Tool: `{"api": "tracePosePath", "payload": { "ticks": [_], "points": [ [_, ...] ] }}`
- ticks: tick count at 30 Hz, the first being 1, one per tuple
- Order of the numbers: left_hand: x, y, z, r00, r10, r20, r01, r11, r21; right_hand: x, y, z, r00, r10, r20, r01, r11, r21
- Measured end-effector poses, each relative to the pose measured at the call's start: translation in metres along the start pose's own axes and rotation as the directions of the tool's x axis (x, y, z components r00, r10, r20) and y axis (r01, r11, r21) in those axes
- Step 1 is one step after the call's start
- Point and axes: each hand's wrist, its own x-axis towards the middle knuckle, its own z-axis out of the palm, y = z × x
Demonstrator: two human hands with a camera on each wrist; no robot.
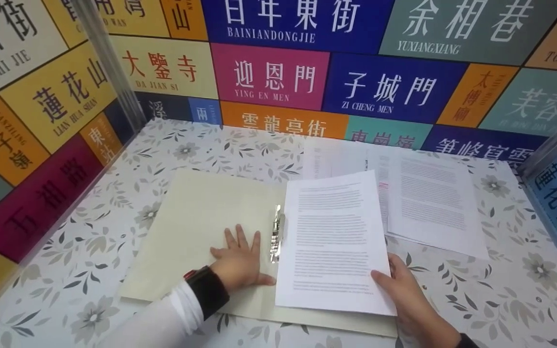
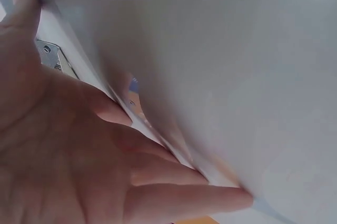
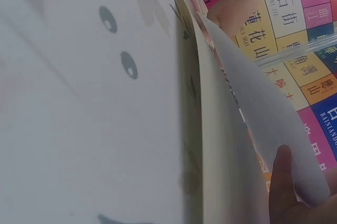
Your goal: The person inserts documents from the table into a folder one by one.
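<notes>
A cream file folder (image 1: 201, 208) lies spread out on the table, with a shiny metal clip (image 1: 275, 237) along its fold. My left hand (image 1: 240, 258) rests on the folder's left cover with fingers spread, the thumb pointing to the fold; the left wrist view shows its palm side against the pale cover. Over the folder's right half is a printed sheet (image 1: 331, 241), whose lower right edge my right hand (image 1: 406, 292) pinches between thumb and fingers. In the right wrist view the paper (image 3: 268, 103) bends up, apart from the folder beneath. Whether it is one sheet or several I cannot tell.
More printed papers (image 1: 428, 193) lie overlapping at the back right of the table, partly behind the held sheet. The tabletop (image 1: 90, 270) has a grey leaf and flower pattern. Panels with coloured street-name signs (image 1: 269, 77) stand along the back and both sides.
</notes>
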Motion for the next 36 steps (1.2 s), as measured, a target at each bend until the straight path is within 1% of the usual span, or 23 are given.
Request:
{"api": "tracePosePath", "payload": {
  "ticks": [3, 8, 14, 17, 22, 25, 28, 30, 32, 34, 36],
  "points": [
    [0.001, -0.003, 0.004, 1.0, 0.009, -0.017, -0.009, 1.0, -0.02, 0.001, 0.004, 0.001, 1.0, 0.012, 0.001, -0.012, 1.0, -0.01],
    [0.002, -0.01, 0.011, 0.999, 0.024, -0.022, -0.025, 0.997, -0.077, 0.002, 0.008, 0.003, 1.0, 0.026, 0.001, -0.026, 1.0, -0.004],
    [0.0, -0.022, 0.011, 0.997, 0.072, -0.017, -0.073, 0.985, -0.156, 0.004, 0.012, 0.004, 0.999, 0.04, -0.001, -0.04, 0.999, 0.018],
    [0.0, -0.024, 0.011, 0.996, 0.088, -0.01, -0.088, 0.98, -0.177, 0.004, 0.012, 0.004, 0.999, 0.037, 0.007, -0.037, 0.999, 0.024],
    [0.001, -0.025, 0.013, 0.996, 0.083, -0.027, -0.087, 0.981, -0.176, 0.003, 0.011, 0.004, 1.0, 0.014, 0.017, -0.013, 0.999, -0.044],
    [0.002, -0.023, 0.013, 0.997, 0.072, -0.022, -0.075, 0.984, -0.159, 0.0, 0.011, 0.002, 0.999, -0.02, 0.036, 0.024, 0.993, -0.112],
    [0.002, -0.022, 0.011, 0.998, 0.063, -0.004, -0.063, 0.989, -0.136, -0.004, 0.011, -0.001, 0.995, -0.065, 0.082, 0.079, 0.98, -0.182],
    [0.002, -0.021, 0.011, 0.998, 0.059, 0.008, -0.058, 0.99, -0.128, -0.006, 0.01, -0.003, 0.986, -0.105, 0.132, 0.133, 0.965, -0.226],
    [0.002, -0.021, 0.01, 0.998, 0.057, 0.014, -0.055, 0.991, -0.122, -0.007, 0.008, -0.005, 0.971, -0.146, 0.192, 0.192, 0.95, -0.245],
    [0.002, -0.021, 0.011, 0.998, 0.057, 0.014, -0.055, 0.991, -0.12, -0.007, 0.008, -0.008, 0.956, -0.183, 0.228, 0.241, 0.935, -0.261],
    [0.002, -0.021, 0.011, 0.998, 0.058, 0.011, -0.056, 0.991, -0.119, -0.007, 0.007, -0.009, 0.948, -0.199, 0.247, 0.266, 0.925, -0.272]
  ]
}}
